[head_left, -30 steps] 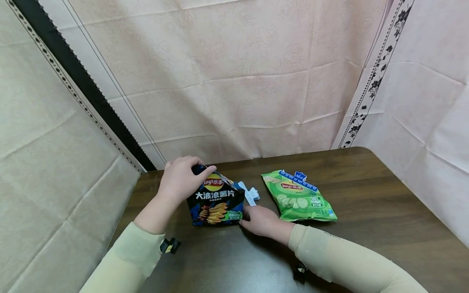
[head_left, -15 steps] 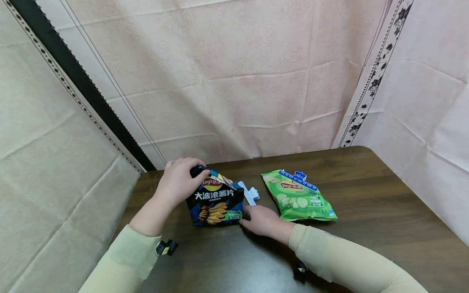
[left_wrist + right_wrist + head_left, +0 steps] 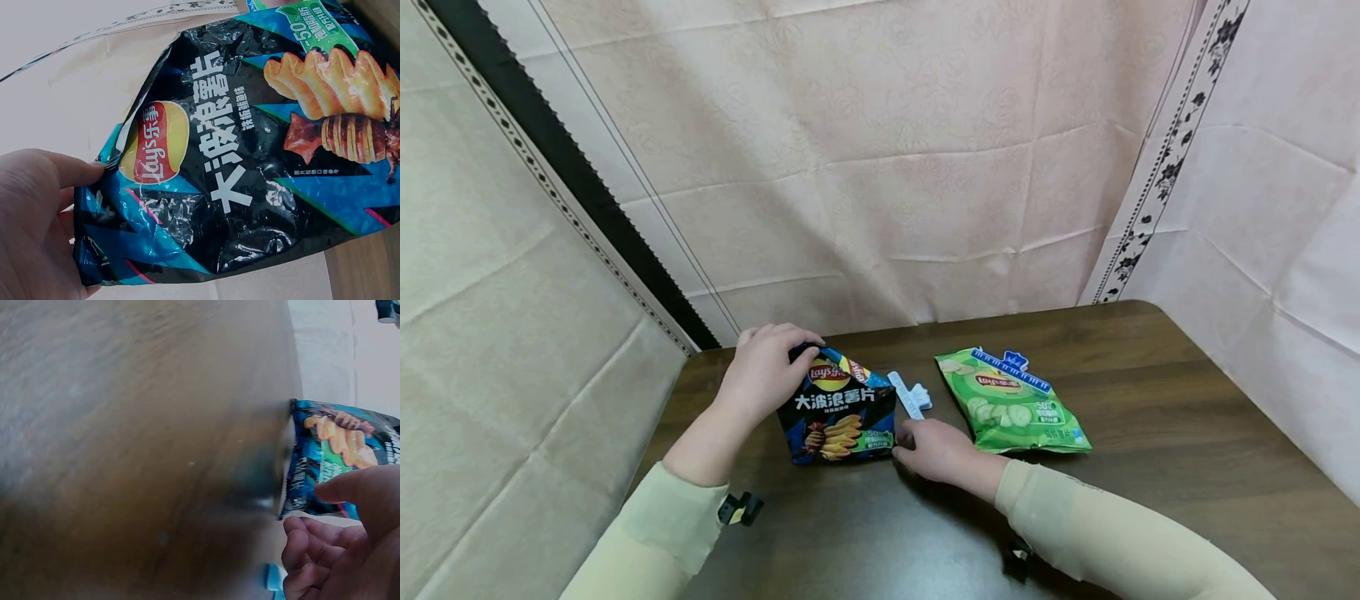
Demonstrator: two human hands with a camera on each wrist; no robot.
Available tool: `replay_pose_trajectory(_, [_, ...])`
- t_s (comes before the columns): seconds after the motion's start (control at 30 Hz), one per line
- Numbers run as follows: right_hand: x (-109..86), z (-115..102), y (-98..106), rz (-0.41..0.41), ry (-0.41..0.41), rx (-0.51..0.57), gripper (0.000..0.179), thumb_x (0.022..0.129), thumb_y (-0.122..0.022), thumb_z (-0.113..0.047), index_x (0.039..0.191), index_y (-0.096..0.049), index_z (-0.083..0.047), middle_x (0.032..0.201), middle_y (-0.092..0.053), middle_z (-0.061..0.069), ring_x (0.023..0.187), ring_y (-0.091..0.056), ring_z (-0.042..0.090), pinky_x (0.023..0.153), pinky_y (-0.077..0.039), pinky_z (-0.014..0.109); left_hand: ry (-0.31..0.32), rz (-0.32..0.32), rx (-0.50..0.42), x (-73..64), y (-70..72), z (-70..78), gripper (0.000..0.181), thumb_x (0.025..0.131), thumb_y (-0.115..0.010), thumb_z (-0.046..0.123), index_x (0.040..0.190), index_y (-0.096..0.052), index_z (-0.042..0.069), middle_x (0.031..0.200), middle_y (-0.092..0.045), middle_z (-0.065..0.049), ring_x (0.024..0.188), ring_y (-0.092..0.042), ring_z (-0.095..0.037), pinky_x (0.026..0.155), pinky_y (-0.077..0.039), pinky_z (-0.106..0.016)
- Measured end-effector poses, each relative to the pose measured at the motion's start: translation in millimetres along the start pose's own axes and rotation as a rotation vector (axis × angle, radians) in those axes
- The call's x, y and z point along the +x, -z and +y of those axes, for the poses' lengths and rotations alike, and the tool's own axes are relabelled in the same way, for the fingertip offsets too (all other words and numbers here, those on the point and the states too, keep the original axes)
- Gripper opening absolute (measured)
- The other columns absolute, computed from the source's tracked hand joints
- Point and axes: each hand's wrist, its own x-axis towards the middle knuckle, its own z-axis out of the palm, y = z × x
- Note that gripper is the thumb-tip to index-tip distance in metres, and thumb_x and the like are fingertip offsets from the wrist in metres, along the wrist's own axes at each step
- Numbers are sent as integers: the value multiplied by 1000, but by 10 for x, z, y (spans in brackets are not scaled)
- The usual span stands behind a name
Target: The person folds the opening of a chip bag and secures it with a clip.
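A black Lay's potato chip bag [image 3: 838,417] stands tilted back on the table, its top edge slanting down to the right with a blue and yellow strip showing. My left hand [image 3: 762,371] pinches its upper left corner; in the left wrist view the thumb [image 3: 69,167] presses the front and the other fingers are partly hidden behind. My right hand [image 3: 936,450] rests beside the lower right corner. In the right wrist view its thumb [image 3: 350,487] overlaps the bag, apart from the loosely bent fingers. Behind that hand lies a pale blue bag clip [image 3: 907,395].
A green Lay's bag [image 3: 1011,408] lies to the right, with a dark blue clip [image 3: 1011,369] across its top. The brown wooden table [image 3: 1150,400] ends at a pale curtain [image 3: 880,167] along the back, with more cloth on both sides.
My left hand has shifted slightly left, drawing the black bag's top with it, and more of the coloured strip shows. A thin gap has widened between the bag and my right hand.
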Motion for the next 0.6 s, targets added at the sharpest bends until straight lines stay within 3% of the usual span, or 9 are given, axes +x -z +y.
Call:
replay_pose_trajectory(0.2, [-56,-68,138,69,27,120,29,94,-61,-20,121,-63,-10,83,-61,-4,67,-55,13,60,-48,32,10,-4,-8,-6,7,1,20,100,-61,28,115,-72,21,123,-67,-4,124,-54,-32,106,-27,-57])
replay_pose_trajectory(0.43, [-73,-163,308,241,33,252,38,100,-49,-28,133,-57,-12,110,-62,0,89,-57,14,80,-51,35,28,-2,-34,-12,16,2,19,99,-63,29,114,-72,21,123,-68,-3,125,-54,-32,107,-25,-60])
replay_pose_trajectory(0.6, [-76,-199,384,290,78,294,41,103,-51,-41,133,-58,-14,115,-60,-1,93,-56,14,83,-50,35,24,-22,-54,-19,20,-5,19,99,-63,28,114,-72,22,123,-67,-2,121,-55,-30,106,-28,-63])
